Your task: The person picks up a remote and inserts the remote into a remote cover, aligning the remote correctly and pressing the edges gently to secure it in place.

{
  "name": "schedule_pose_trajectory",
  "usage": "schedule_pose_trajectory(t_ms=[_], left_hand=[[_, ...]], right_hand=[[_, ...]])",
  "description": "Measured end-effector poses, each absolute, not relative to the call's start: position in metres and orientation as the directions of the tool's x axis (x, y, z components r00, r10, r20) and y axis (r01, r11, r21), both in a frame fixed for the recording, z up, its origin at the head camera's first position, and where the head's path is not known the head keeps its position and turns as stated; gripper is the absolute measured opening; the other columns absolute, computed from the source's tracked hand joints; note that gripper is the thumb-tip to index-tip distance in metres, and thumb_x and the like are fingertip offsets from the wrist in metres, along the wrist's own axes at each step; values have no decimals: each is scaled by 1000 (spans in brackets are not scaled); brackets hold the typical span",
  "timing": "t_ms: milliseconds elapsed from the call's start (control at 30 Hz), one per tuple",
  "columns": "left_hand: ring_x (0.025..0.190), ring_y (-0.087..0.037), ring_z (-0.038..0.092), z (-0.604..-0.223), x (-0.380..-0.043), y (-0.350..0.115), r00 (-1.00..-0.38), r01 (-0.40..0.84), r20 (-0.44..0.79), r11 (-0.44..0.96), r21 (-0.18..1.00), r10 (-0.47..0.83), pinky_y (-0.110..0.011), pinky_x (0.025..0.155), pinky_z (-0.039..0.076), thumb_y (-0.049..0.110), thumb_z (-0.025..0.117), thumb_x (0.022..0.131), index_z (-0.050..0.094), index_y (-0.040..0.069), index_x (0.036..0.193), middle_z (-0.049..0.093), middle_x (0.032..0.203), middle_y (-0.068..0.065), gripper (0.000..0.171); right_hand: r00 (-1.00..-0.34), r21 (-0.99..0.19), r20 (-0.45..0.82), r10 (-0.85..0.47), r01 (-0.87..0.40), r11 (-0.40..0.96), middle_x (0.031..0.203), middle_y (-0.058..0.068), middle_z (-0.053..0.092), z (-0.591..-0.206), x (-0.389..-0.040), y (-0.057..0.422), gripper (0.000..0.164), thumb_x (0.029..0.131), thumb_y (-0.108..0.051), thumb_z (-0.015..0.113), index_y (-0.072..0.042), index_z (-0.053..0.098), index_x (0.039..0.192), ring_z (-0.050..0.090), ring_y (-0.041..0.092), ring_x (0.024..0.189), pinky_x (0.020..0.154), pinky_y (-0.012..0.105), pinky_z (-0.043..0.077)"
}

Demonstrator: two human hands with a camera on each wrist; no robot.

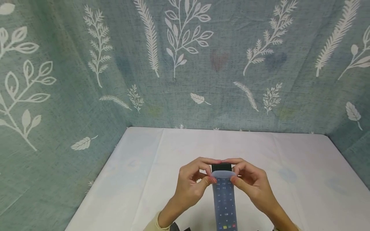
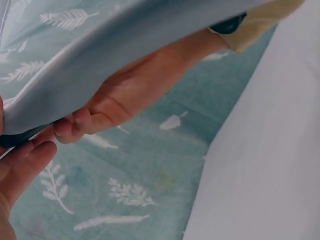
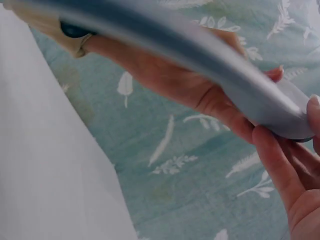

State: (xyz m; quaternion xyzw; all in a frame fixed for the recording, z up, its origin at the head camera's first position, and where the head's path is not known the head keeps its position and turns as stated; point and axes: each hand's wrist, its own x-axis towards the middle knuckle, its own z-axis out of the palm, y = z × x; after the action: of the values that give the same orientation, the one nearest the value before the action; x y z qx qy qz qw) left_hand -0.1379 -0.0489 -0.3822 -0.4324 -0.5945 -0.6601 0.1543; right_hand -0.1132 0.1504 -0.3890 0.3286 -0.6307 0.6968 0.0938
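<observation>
A black remote control [image 1: 221, 167] sits in a translucent bluish silicone cover [image 1: 224, 200], its dark end showing beyond the cover's open mouth. Rows of buttons show through the cover, with coloured ones near the bottom of the head view. My left hand [image 1: 192, 181] pinches the left edge of the mouth between thumb and fingers, the index finger reaching over the remote's dark end. On the opposite edge, my right hand [image 1: 254, 183] pinches the cover likewise, its index fingertip meeting the left one. In the right wrist view the cover [image 3: 250, 95] bulges at its mouth.
A table with a white cloth [image 1: 162, 154] lies under the hands. Blue-green curtains with white leaf prints [image 1: 185, 96] hang behind the table and at its sides. A dark strap [image 2: 229, 24] shows at the right wrist, by the light sleeve.
</observation>
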Motion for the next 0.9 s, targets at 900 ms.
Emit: schedule_pose_trajectory(t_ms=[900], left_hand=[[116, -32, 55, -391, -139, -57, -681, 379, 567, -439, 815, 464, -40, 75, 58, -2, 48, 95, 44, -10, 117, 44, 134, -29, 23]], right_hand=[[-775, -804, 595, -212, -579, -138, 87, 8, 49, -389, -116, 151, 22, 84, 21, 54, 0, 52, 90, 55, 18, 75, 59, 30, 56]])
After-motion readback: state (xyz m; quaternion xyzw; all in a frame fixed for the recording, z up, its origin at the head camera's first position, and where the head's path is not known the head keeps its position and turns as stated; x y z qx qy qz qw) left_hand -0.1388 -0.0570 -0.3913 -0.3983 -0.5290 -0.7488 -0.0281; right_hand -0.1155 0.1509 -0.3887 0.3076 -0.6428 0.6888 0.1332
